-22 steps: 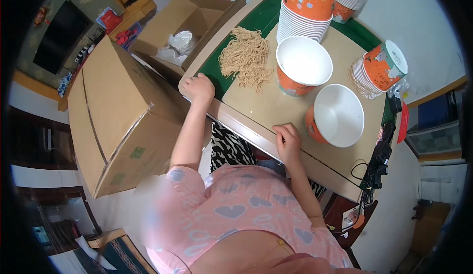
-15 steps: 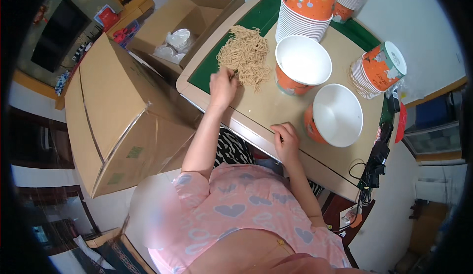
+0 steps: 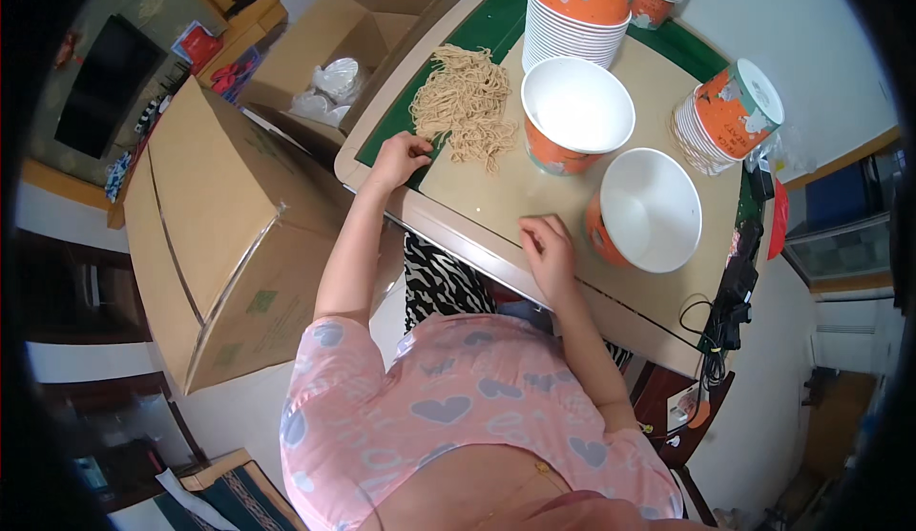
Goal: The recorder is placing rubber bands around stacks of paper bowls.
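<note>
Two paper buckets (image 3: 652, 208) were stood open near the right hand (image 3: 550, 254), seemingly for reach; tan strands (image 3: 463, 102) were heaped just beyond the left hand (image 3: 396, 162). Fingers (image 3: 418, 145) were narrowly curled; any hold couldn't be told.

The tubs (image 3: 651, 210) look smooth, paper-like — the strand pile (image 3: 463, 102) rough and fibrous, the carton (image 3: 215, 235) matt cardboard.

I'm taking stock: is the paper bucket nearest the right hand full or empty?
Empty: the paper bucket nearest the right hand opens toward the camera, showing only bare white lining inside.
</note>
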Demonstrator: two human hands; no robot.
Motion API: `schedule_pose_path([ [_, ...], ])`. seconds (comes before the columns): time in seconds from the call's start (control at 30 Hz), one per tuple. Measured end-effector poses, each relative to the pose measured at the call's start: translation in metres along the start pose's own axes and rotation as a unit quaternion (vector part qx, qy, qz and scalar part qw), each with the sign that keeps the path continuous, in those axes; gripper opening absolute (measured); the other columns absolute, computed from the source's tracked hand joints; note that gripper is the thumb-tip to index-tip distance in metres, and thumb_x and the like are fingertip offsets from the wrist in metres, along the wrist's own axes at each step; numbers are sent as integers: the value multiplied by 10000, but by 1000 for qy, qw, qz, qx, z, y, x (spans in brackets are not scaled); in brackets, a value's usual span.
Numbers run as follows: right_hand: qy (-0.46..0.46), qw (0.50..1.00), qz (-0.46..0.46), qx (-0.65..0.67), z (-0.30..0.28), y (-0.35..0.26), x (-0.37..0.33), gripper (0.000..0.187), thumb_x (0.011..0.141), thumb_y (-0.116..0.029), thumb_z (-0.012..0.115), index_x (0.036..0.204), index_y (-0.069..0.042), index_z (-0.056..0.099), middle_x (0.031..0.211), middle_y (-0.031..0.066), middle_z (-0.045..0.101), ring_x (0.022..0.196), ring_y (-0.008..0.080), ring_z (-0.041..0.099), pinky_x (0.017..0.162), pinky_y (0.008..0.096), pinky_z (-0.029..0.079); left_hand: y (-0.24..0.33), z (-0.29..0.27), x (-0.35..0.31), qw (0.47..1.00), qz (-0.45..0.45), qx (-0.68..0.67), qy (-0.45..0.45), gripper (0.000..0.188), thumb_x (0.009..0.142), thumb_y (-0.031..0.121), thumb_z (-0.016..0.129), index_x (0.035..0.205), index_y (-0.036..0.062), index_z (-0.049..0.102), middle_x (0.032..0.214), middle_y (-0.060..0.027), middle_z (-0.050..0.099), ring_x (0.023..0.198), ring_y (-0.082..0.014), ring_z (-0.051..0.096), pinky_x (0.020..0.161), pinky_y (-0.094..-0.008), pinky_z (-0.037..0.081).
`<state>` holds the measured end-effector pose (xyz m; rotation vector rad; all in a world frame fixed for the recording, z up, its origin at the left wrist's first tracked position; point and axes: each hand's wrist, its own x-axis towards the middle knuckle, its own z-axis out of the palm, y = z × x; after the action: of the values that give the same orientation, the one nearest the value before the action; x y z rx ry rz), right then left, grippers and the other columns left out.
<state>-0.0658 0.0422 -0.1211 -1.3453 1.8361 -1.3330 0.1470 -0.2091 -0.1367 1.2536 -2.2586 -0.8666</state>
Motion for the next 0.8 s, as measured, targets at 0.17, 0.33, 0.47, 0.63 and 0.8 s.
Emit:
schedule_pose_path([
  [0.17, -67, 961, -173, -203, 26, -7, 19, 270, 836, -79, 562, 1075, -146, 667, 931, 62, 596, 920, 272, 551, 802, 360, 448, 3, 3, 0, 1000, 21, 20, 1, 125, 729, 46, 720, 847, 36, 678, 822, -92, 589, 733, -213, 605, 679, -311, 490],
  [0.33, -63, 918, -239, -311, 33, -5, 14, 348, 825, -110, 550, 1145, -203, 652, 925, 55, 531, 917, 246, 500, 793, 380, 397, 12, 4, -10, 995, 60, 73, 25, 65, 755, 88, 668, 796, 38, 656, 838, -132, 593, 786, -292, 614, 706, -354, 492],
  [0.47, -54, 921, -201, -329, 13, 2, -1, 351, 826, -113, 559, 1149, -211, 655, 863, 59, 496, 866, 243, 488, 741, 379, 387, 45, 14, -24, 997, 56, -12, 51, 77, 765, 94, 662, 787, 26, 633, 810, -127, 601, 814, -297, 602, 722, -364, 480],
  [0.63, -40, 935, -60, -348, -44, 8, -56, 363, 818, -82, 565, 1150, -193, 657, 798, 92, 500, 778, 281, 514, 673, 412, 416, 133, 78, -86, 967, 215, -132, -44, 52, 744, 17, 640, 780, 34, 605, 777, -126, 569, 776, -314, 566, 682, -388, 463],
  [0.8, 64, 919, 66, -384, -120, 34, -95, 373, 824, -58, 545, 1143, -212, 663, 818, 103, 538, 814, 290, 548, 715, 421, 432, 213, 188, -139, 935, 277, -123, -184, 64, 798, 126, 602, 830, 72, 606, 839, -146, 617, 817, -346, 610, 678, -435, 487],
])
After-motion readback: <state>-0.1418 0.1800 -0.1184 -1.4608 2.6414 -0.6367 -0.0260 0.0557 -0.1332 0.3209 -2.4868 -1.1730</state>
